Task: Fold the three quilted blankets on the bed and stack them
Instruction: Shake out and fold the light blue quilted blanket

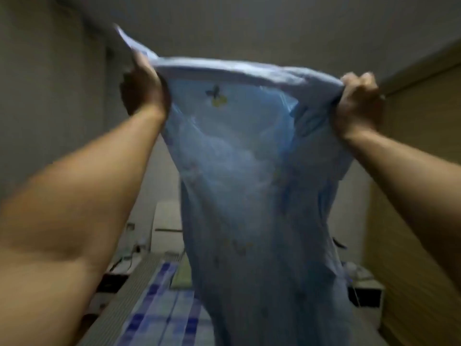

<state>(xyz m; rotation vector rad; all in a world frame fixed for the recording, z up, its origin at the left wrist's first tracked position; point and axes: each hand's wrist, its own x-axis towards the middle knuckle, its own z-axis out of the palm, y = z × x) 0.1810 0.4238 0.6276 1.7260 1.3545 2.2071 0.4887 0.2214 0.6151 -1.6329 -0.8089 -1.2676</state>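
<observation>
A light blue quilted blanket [249, 183] with small butterfly prints hangs in the air in front of me, held up high by its top edge. My left hand [143, 89] grips the top left corner, and my right hand [359, 103] grips the top right corner. The blanket drops down towards the bed [159, 308], which has a blue and white checked cover. The lower end of the blanket is out of view. The frame is blurred.
A white unit [166, 228] stands at the far end of the bed. A low white cabinet [366, 295] sits to the right, by a wooden wall panel [419, 196]. Cables and small items lie on the floor at the left [124, 258].
</observation>
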